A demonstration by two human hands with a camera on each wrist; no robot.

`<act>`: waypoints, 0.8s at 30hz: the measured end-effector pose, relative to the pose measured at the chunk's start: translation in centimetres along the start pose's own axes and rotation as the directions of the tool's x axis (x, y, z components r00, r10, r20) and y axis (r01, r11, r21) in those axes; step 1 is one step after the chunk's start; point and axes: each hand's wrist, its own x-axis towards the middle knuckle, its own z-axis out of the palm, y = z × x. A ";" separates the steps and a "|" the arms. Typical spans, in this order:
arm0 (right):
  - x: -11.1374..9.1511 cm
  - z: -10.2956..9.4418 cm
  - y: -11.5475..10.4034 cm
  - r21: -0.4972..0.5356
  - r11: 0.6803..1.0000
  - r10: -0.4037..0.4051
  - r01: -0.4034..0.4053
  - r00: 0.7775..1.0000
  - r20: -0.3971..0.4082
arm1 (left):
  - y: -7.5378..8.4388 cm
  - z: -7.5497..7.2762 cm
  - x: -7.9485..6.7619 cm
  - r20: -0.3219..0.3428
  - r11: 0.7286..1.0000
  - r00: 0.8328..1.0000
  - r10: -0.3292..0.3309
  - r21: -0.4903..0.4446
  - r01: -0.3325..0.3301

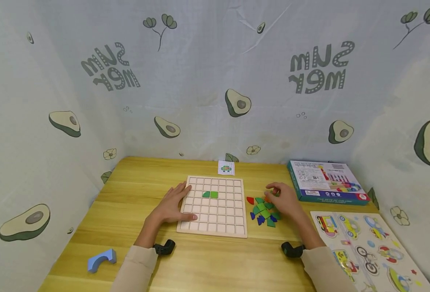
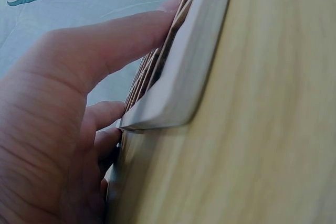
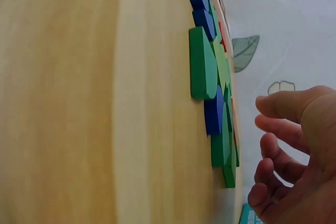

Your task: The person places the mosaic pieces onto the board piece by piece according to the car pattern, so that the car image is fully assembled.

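Observation:
A pale wooden grid board (image 1: 215, 211) lies on the table, holding a dark green quarter-round piece (image 1: 206, 194) and a light green square (image 1: 213, 195) near its top middle. My left hand (image 1: 171, 205) rests on the board's left side, fingers spread and thumb on the grid; the left wrist view shows the thumb (image 2: 121, 40) lying across its edge. My right hand (image 1: 283, 198) hovers over a pile of green, blue and red pieces (image 1: 265, 213). Its thumb and index finger are near each other in the right wrist view, with no piece visible between them (image 3: 294, 145).
A small card with a turtle pattern (image 1: 226, 168) lies behind the board. At the right are a boxed toy set (image 1: 328, 182) and a vehicle picture board (image 1: 368, 247). A blue arch block (image 1: 102, 260) sits at the front left. Printed cloth hangs behind the table.

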 end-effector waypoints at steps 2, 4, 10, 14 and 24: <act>-0.1 -0.1 0.2 0.002 1.000 0.009 -0.009 1.000 -0.004 | 0.0 0.0 -0.1 -0.001 1.000 1.000 0.001 -0.002 -0.001; -0.2 -0.2 0.4 0.002 1.000 0.019 -0.019 1.000 -0.005 | 0.0 0.0 -0.1 -0.002 1.000 1.000 0.000 -0.001 0.000; -0.3 -0.4 0.8 -0.013 0.999 0.038 -0.038 0.999 0.003 | 0.0 0.1 0.0 -0.002 1.000 1.000 -0.005 0.002 0.005; -0.1 -0.4 1.0 -0.019 0.998 0.065 -0.064 0.998 0.016 | -0.1 0.1 -0.1 -0.007 1.000 1.000 -0.003 0.003 0.003; 0.8 -0.2 1.7 -0.035 0.992 0.119 -0.117 0.992 0.038 | 0.1 0.0 0.0 0.002 1.000 1.000 0.000 -0.001 0.000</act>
